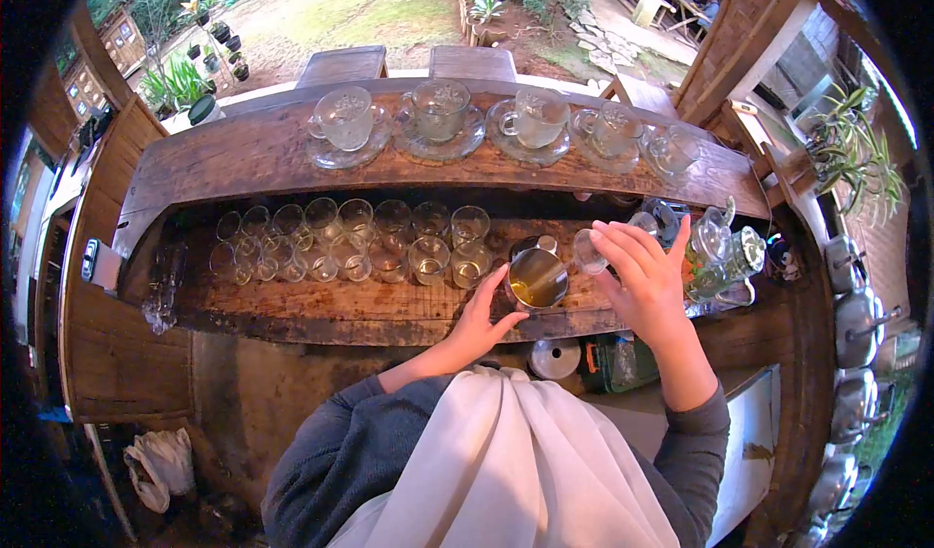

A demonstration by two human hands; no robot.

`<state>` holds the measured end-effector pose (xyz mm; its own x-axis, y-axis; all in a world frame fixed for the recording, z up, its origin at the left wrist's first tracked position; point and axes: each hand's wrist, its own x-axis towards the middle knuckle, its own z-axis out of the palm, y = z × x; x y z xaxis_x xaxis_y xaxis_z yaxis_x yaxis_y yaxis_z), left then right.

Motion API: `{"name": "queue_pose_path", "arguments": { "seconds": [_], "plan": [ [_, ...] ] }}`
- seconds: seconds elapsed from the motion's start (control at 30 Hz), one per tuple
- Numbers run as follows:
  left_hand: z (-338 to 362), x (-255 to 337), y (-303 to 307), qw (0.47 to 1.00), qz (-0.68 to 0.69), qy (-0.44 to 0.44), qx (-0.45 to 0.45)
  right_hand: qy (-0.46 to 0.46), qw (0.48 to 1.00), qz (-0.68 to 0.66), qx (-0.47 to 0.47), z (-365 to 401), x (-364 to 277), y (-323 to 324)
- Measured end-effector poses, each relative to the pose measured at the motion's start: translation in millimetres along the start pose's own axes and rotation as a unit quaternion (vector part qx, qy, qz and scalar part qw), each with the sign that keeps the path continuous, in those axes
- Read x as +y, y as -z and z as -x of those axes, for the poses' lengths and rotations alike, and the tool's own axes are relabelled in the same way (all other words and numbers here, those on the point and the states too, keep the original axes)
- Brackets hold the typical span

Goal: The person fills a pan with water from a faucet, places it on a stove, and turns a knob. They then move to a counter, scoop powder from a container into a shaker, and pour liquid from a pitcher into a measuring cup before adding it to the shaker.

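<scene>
My left hand [479,322] is curved around the near left side of a steel cup [551,278], thumb and fingers against its wall. A little yellowish liquid lies at the bottom of this cup, which stands on or just above the lower wooden shelf. In my right hand [644,281] a small clear glass [587,252] is pinched between thumb and fingers, close to the cup's right side. What the glass contains, I cannot make out. Left of the cup, several clear glasses [428,258] stand in two rows, some with a little pale liquid in them.
Glass cups [536,115] on saucers line the upper wooden counter [243,164]. At right stand a glass pitcher [744,250] and other glassware. A round metal lid [555,357] sits below the shelf edge. Metal kettles [856,324] hang or stand along the far right.
</scene>
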<state>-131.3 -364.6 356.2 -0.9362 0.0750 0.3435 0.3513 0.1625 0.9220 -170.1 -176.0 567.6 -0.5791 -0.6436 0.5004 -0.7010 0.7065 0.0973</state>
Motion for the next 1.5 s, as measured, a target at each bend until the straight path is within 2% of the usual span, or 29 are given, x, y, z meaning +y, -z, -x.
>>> {"name": "queue_pose_path", "arguments": {
  "seconds": [0.2, 0.27, 0.37, 0.93, 1.37, 1.5],
  "plan": [
    [1.1, -4.1, -1.2, 1.000, 0.005, 0.003, -0.001, 0.012, 1.000, 0.019, 0.003, -6.9, -1.8, 8.9],
    [1.8, -5.5, -1.9, 0.998, 0.049, 0.030, 0.003, 0.017, 1.000, 0.025, 0.006, -9.5, -1.9, 11.1],
    [0.9, -5.5, -0.7, 1.000, 0.006, 0.007, -0.006, 0.025, 0.999, 0.025, 0.014, -12.8, -2.9, 14.9],
    [1.3, -7.4, -2.0, 1.000, 0.012, 0.005, 0.004, 0.078, 0.994, 0.081, 0.017, -16.5, -7.3, 15.0],
    [2.9, -9.3, -4.3, 0.998, 0.053, 0.025, 0.015, 0.087, 0.993, 0.077, 0.028, -11.6, -7.8, 6.2],
    [3.0, -15.2, -7.1, 0.999, 0.043, 0.013, 0.021, 0.073, 0.996, 0.040, 0.012, -6.8, -8.4, -2.5]
  ]
}}
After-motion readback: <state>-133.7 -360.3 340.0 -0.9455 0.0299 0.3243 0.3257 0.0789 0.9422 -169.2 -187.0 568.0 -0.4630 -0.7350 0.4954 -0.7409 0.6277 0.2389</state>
